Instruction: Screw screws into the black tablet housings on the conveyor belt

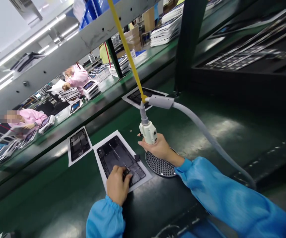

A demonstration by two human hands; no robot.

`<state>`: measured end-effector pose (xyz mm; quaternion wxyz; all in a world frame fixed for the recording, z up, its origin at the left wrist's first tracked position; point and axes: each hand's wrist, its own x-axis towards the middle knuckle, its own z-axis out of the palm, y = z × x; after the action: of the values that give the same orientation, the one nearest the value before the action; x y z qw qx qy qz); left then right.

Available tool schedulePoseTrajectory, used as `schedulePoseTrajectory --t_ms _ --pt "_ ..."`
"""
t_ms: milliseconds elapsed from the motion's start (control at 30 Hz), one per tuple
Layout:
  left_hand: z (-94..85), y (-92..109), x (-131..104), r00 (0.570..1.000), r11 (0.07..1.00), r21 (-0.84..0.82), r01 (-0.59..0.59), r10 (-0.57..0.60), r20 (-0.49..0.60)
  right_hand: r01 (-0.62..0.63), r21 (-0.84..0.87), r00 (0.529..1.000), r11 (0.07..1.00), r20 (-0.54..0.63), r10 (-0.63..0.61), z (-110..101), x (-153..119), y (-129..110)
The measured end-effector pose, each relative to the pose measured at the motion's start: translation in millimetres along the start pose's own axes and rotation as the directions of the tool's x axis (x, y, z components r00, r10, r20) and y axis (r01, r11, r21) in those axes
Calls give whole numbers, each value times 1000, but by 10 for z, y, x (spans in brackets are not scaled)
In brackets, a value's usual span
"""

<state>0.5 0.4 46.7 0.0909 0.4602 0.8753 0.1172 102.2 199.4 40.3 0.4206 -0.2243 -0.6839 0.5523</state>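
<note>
My right hand (158, 148) is wrapped round a white electric screwdriver (148, 133) that hangs upright from a yellow cord (128, 49). A thick grey cable (205, 127) joins it near the top. Under this hand lies a round metal plate full of small holes (161, 166), partly covered by the hand. My left hand (118, 186) rests on the lower part of a black tablet housing (115, 153), its fingers and thumb curled together over a small dark part that I cannot make out. The housing lies on a white sheet (143, 181). A small black block (137, 158) sits at its right edge.
More tablet housings lie on white sheets: one to the left (79, 143), another behind the screwdriver (135, 96). A dark rack (244, 56) stands at right, beside a green post (189, 43). Across the line, people in pink (79, 77) work beside stacked sheets (90, 91).
</note>
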Motion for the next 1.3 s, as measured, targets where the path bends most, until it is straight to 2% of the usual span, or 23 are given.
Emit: schedulePoseTrajectory --t_ms 133,333,567,700,767,867,967,1067,1167,1300 --pt "18 -24 46 1000 1000 -16 -1 1 -9 33 -10 999 999 -14 -33 6 3 18" --pt "-3 -63 77 1000 992 -127 3 -7 -28 44 -19 999 999 -11 -44 -2 2 20" --pt "-24 -10 108 999 999 -48 13 -15 -51 -43 21 999 999 -32 44 -41 -41 37" --pt "-97 18 113 999 971 -235 39 -46 -25 -17 27 998 1000 -56 18 -75 -64 -20" --pt "-107 9 105 995 933 -356 57 -81 -52 -4 21 998 1000 -66 5 -82 -59 -37" --pt "-67 -20 49 985 866 -491 95 -152 -77 2 13 997 1000 -76 -1 -80 -44 -37" --pt "2 -44 -64 981 827 -544 144 -191 -31 -12 13 998 1000 -61 13 -82 -30 -46" --pt "45 -57 -172 987 838 -527 144 -159 16 6 38 999 999 -38 -4 -105 -23 -100" --pt "46 -66 -229 991 884 -448 129 -124 42 93 138 996 986 -20 -92 -155 -25 -204" --pt "27 -63 -231 997 949 -306 73 -77 0 123 254 990 959 37 -137 -231 -14 -383"
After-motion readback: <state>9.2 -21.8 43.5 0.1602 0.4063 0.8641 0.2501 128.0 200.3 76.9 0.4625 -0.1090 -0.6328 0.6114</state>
